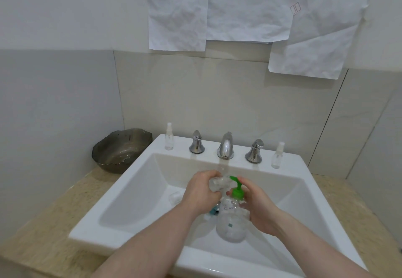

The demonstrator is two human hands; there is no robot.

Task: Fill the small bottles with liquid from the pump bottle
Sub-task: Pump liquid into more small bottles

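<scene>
Left hand (201,190): grips small bottle (217,183) at nozzle to catch liquid.
Right hand (258,209): wraps pump bottle (230,223), steadying over sink (130,182).

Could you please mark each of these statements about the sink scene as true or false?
1. The right hand holds the pump bottle over the sink. True.
2. The pump head is blue. False: it is green.
3. The left hand grips a small clear bottle by the pump's spout. True.
4. Both spray bottles on the sink ledge lie on their sides. False: the left spray bottle and the right spray bottle stand upright.
5. A dark bowl sits on the counter, left of the sink. True.
</scene>
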